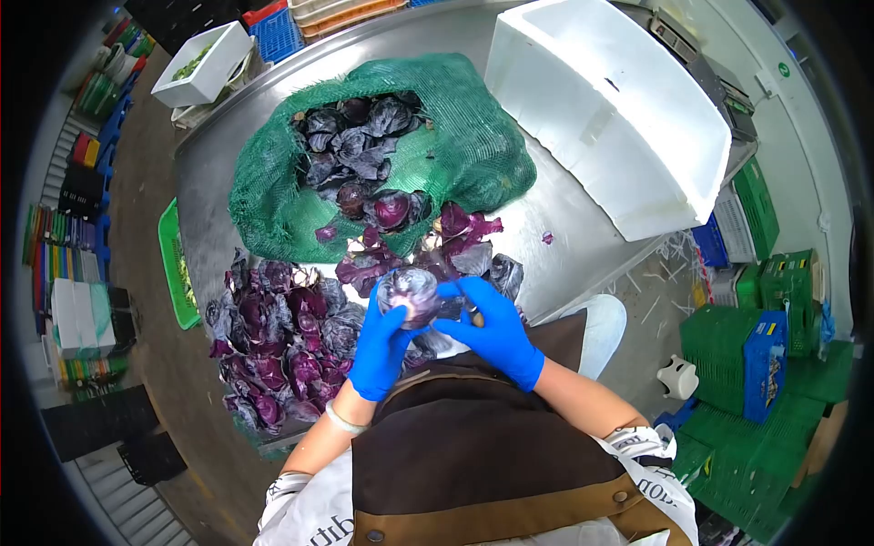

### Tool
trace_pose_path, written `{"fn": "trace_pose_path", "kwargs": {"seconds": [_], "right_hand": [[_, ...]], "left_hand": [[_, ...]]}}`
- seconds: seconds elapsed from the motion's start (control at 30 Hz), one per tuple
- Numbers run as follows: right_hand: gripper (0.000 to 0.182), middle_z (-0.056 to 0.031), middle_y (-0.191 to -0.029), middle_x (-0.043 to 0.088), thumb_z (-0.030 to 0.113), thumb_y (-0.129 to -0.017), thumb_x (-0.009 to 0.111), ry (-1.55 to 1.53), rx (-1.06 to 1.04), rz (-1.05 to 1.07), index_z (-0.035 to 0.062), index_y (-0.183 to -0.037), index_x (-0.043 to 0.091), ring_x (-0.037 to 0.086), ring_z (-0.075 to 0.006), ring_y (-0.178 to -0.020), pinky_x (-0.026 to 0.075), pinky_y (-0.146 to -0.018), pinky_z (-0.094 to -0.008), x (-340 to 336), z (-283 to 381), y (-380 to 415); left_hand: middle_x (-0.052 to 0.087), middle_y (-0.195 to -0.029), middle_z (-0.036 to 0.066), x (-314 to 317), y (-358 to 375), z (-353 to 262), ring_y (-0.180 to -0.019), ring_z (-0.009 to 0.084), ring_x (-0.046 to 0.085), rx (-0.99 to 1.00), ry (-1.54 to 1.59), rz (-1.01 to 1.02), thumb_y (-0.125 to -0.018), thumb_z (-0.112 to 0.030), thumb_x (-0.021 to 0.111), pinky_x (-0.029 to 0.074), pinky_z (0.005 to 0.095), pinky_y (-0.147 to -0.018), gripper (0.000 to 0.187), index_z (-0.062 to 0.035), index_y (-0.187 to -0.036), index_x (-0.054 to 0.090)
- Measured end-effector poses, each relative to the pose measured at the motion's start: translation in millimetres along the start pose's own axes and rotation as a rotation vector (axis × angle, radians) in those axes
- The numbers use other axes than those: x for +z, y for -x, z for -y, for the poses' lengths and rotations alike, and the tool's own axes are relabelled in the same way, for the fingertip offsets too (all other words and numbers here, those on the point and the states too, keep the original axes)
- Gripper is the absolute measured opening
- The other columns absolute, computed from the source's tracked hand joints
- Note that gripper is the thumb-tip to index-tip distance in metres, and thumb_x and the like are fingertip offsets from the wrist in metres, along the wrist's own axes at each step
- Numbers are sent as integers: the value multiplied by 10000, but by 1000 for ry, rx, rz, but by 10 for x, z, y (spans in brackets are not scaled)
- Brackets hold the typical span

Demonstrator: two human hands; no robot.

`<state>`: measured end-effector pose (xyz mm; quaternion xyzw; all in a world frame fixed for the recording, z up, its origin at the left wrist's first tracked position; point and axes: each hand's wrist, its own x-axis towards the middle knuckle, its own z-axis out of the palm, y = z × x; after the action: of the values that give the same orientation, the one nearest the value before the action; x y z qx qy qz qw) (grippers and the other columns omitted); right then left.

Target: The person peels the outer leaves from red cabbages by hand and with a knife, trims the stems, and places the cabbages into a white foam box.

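My left hand, in a blue glove, is closed around a red cabbage in front of my apron. My right hand, gloved too, is closed beside the cabbage on what looks like a knife; only its brownish handle end shows clearly, and the blade is hard to make out. Loose purple leaves lie on the metal table just beyond both hands. To the left is a heap of cabbage leaves. Farther back, a green mesh sack lies open with dark red cabbages inside.
A large white foam box stands on the metal table at right. A green tray sits beyond the left edge. Green crates and a small white stool are on the floor at right.
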<state>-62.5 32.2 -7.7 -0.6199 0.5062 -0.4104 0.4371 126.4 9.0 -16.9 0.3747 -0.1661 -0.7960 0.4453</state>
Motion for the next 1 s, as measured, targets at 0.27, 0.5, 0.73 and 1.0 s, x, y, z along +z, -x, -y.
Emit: {"fn": "trace_pose_path", "kwargs": {"seconds": [0.27,0.5,0.73,1.0], "right_hand": [[519,-92,-990,658,174,-834,659,596,-193,201,144,-1334,521,652,-292,-804,526,-653,-370,-243,143,36],[686,-67,-874,606,65,-800,574,855,-166,380,188,-1447,382,618,-258,-666,504,-565,-388,-241,161,62],[704,-52,-802,588,52,-786,564,881,-141,293,213,-1450,394,617,-234,-655,484,-530,-377,-126,150,65],[497,-99,-1024,678,87,-886,525,491,-59,117,163,-1376,492,675,-267,-837,539,-678,-377,20,-14,-94]], "left_hand": [[519,-1245,98,-135,-17,-40,-1135,184,538,71,-654,23,-754,-84,792,480,316,-949,748,-48,-1362,358],[557,-1198,99,-137,-46,119,-1082,168,575,32,-652,54,-737,-101,811,511,298,-894,727,-38,-1312,371],[592,-1136,84,-24,-21,46,-1016,146,587,-39,-618,50,-737,-128,810,515,283,-846,634,-50,-1244,437],[592,-1163,84,-205,-78,100,-1048,179,581,114,-867,11,-671,-221,851,466,326,-922,674,-77,-1221,490]]}}
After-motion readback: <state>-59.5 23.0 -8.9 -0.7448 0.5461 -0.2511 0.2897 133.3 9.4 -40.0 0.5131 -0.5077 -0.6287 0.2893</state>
